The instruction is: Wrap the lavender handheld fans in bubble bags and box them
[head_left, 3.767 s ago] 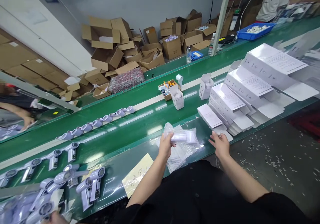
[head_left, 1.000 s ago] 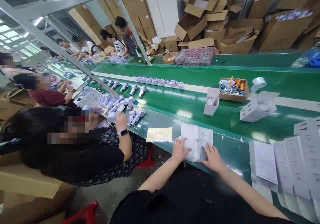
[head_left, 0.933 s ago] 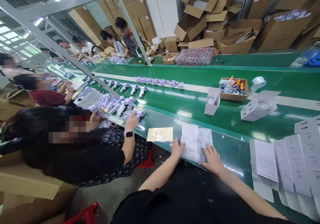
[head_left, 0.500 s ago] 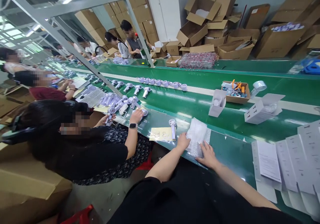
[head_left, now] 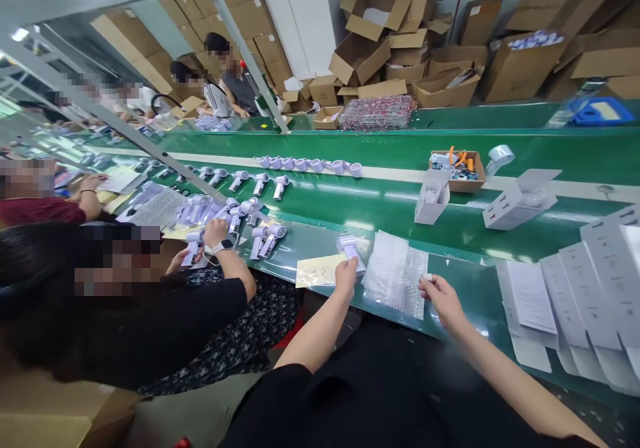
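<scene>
My left hand [head_left: 346,276] is closed around the handle of a pale purple handheld fan [head_left: 349,243], whose round head points away from me at the right end of a yellow paper. To the right lie clear bubble wrap sleeves [head_left: 393,271], flat on the green bench. At their right edge my right hand [head_left: 443,298] pinches a corner of the bubble wrap between thumb and fingers. The handwritten yellow paper [head_left: 315,270] lies left of the fan.
Folded white boxes [head_left: 575,301] and a printed sheet [head_left: 531,298] lie at the right. Two open white boxes [head_left: 433,198] and a small parts carton [head_left: 467,181] stand on the green conveyor [head_left: 385,211]. More fans [head_left: 260,183] line the belt. A co-worker [head_left: 200,315] sits close on my left.
My left hand has moved from the bubble wrap to the fan and taken hold of it. My right hand has gone from lying on the wrap to pinching its right edge. The view has shifted.
</scene>
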A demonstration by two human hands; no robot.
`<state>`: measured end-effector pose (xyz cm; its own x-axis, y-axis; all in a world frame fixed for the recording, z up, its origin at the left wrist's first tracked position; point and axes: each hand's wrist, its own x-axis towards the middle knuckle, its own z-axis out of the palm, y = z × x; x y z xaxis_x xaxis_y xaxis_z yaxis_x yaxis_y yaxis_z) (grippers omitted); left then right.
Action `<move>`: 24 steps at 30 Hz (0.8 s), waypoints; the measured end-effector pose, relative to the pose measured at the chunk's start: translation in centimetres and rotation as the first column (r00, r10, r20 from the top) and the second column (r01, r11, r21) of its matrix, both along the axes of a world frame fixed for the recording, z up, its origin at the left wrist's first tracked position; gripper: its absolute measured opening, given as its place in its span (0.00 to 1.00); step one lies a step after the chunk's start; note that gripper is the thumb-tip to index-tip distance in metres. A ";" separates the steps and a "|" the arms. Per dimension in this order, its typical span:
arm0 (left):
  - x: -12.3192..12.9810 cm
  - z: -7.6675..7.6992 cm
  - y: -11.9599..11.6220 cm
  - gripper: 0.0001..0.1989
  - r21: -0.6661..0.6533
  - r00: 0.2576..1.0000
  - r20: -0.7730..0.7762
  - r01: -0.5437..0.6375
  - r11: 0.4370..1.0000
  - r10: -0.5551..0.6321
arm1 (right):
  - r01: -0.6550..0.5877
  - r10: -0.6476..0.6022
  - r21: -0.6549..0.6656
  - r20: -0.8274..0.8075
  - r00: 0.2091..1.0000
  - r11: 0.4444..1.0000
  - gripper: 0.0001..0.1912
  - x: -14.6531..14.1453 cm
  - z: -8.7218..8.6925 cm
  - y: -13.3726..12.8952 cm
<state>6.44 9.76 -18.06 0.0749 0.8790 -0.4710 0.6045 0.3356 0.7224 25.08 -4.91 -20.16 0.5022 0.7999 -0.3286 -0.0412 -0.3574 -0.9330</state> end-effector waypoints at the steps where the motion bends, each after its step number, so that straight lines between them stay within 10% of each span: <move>1: 1.0 0.2 -1.2 0.22 -0.021 0.998 0.057 0.035 0.999 -0.033 | 0.002 -0.003 -0.002 -0.106 0.994 1.000 0.19 -0.2 0.5 0.3; 4: 3.6 0.3 -4.8 0.25 -0.060 0.938 0.233 0.276 0.959 -0.256 | 0.046 -0.034 0.012 -0.489 0.871 0.999 0.17 -0.5 1.7 1.5; 6: 4.2 -0.1 -6.2 0.24 0.067 0.802 0.261 0.541 0.839 -0.538 | 0.131 -0.106 -0.004 -0.607 0.788 0.991 0.16 -0.1 2.0 1.5; 9: 3.8 -1.6 -6.3 0.15 0.295 0.402 -0.134 0.888 0.351 -0.906 | 0.247 -0.232 -0.055 -0.579 0.782 0.968 0.14 1.6 2.3 -0.4; 12: 3.4 -3.4 -5.3 0.06 0.185 0.058 -0.465 0.982 -0.033 -0.884 | 0.301 -0.315 -0.120 -0.563 0.764 0.946 0.14 3.4 2.6 -3.7; 19: 4.5 -5.0 -4.4 0.08 0.149 -0.019 -0.478 0.983 -0.103 -0.878 | 0.332 -0.316 -0.110 -0.673 0.668 0.937 0.22 3.5 3.5 -8.9; 24: 5.2 -4.5 -4.2 0.06 0.163 0.047 -0.451 0.986 -0.030 -0.892 | 0.372 -0.345 -0.127 -0.713 0.610 0.920 0.21 2.5 4.0 -10.3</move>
<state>11.67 5.55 -22.55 0.9450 0.1196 -0.3043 0.2449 -0.8756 0.4164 27.61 -15.22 -16.15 0.3740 0.6240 -0.6860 -0.8107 -0.1393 -0.5687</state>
